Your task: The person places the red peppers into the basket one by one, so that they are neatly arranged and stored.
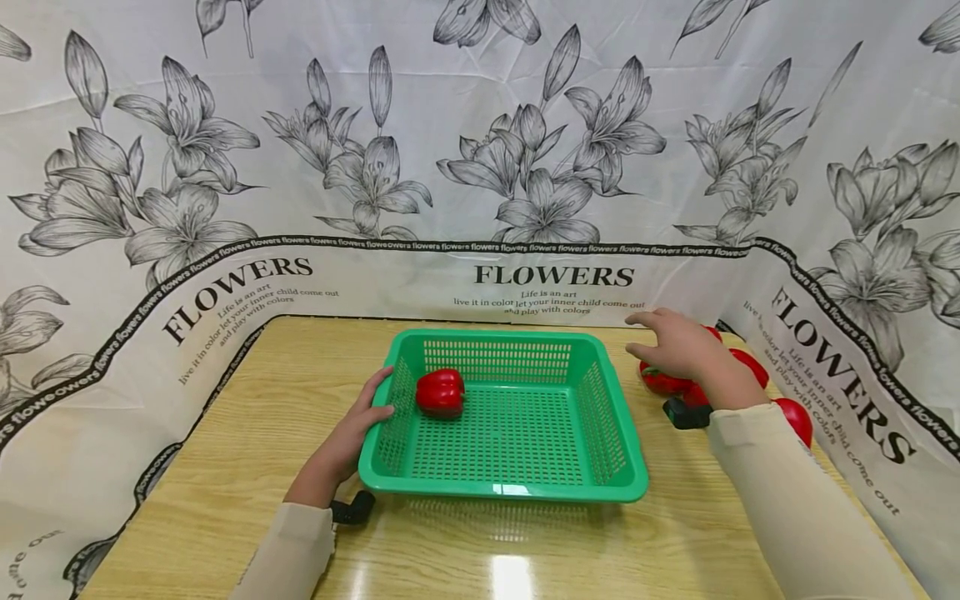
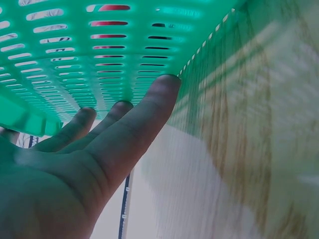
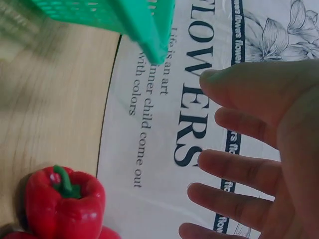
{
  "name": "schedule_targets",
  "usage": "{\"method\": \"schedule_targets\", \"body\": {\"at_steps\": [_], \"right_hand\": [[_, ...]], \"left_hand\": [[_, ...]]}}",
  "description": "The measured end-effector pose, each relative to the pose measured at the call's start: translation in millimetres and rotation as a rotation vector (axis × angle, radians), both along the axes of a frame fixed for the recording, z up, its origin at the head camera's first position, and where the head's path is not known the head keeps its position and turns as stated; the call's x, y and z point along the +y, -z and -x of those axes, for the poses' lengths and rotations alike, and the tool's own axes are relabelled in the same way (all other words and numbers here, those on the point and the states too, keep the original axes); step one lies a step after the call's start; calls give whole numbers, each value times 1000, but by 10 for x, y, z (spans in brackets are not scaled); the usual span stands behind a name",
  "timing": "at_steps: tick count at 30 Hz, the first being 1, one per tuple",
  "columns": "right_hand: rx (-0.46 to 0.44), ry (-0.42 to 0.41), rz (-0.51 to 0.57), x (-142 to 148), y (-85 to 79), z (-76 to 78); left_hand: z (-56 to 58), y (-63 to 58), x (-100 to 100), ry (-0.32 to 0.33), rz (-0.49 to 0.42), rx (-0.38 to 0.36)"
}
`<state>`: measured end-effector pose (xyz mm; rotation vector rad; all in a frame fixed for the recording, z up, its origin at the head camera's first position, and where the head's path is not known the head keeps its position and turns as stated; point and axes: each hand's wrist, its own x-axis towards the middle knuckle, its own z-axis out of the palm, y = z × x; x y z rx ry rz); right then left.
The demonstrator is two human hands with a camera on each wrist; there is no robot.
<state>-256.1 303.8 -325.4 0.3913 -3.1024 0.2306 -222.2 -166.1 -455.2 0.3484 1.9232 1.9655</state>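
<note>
A green plastic basket (image 1: 495,490) with slotted walls stands on the table. One red bell pepper (image 1: 440,393) lies inside it, toward the left wall. My left hand (image 1: 358,425) holds the basket's left side, the thumb over the rim and the other fingers extended along the outside of the slotted wall (image 2: 109,50). To the right of the basket, my right hand (image 1: 678,346) is raised over a group of red bell peppers, fingers spread and nothing in them. A green-stemmed bell pepper (image 3: 65,201) shows below that hand in the right wrist view.
Several red peppers, among them one pepper (image 1: 795,419) beside the right forearm, sit near the table's right edge. White cloth (image 1: 555,283) printed with flowers and lettering hangs behind and along both sides of the wooden table (image 1: 277,375).
</note>
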Motion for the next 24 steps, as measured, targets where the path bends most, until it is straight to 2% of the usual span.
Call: {"method": "schedule_targets", "body": {"at_steps": [5,13,24], "right_hand": [[-26,20,2,132,78,11],[-16,20,-2,343,202,-3],[-51,38,-80,545,301,-99]], "left_hand": [[2,13,-3,0,0,-5],[3,-4,8,-2,4,-3],[-2,-19,9,2,3,2]]}}
